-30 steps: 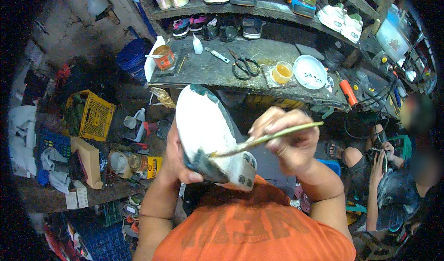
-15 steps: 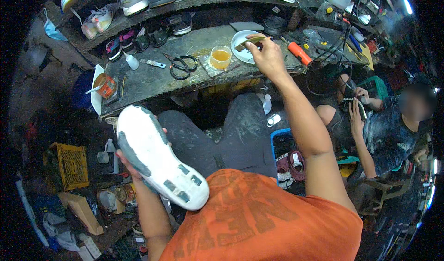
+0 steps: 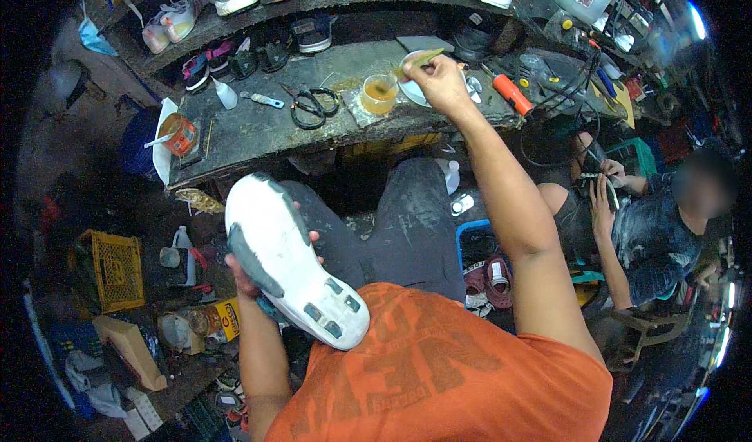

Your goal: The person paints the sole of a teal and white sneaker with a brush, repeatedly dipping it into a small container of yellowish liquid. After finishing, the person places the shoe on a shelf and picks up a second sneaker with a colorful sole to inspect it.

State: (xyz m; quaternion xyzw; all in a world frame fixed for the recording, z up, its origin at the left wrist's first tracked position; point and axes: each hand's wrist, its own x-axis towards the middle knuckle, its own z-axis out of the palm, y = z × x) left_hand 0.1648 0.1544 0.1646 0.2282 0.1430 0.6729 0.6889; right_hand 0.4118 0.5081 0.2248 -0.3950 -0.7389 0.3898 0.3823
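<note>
My left hand (image 3: 244, 276) is closed around a shoe (image 3: 286, 254) held sole up above my lap. Its sole is white with dark grey patches; most of the upper is hidden behind it. Over the workbench, my right hand (image 3: 442, 86) pinches a brush (image 3: 427, 57) by its flat yellowish handle. The brush's dark tip points down into a clear cup (image 3: 377, 104) of amber liquid. Just behind the cup, partly covered by my right hand, lies a white bowl (image 3: 411, 91).
On the bench (image 3: 258, 144) lie black-handled scissors (image 3: 313, 109), a white bottle (image 3: 225, 93), an orange can (image 3: 182, 135) and an orange-handled tool (image 3: 513, 93). Shoes line the shelf (image 3: 235, 21) above. At right sits another person (image 3: 654, 230) handling a shoe. A yellow crate (image 3: 117, 270) stands at left.
My right hand has moved left from the bowl, bringing the brush to the cup. The shoe in my left hand has shifted slightly right in view.
</note>
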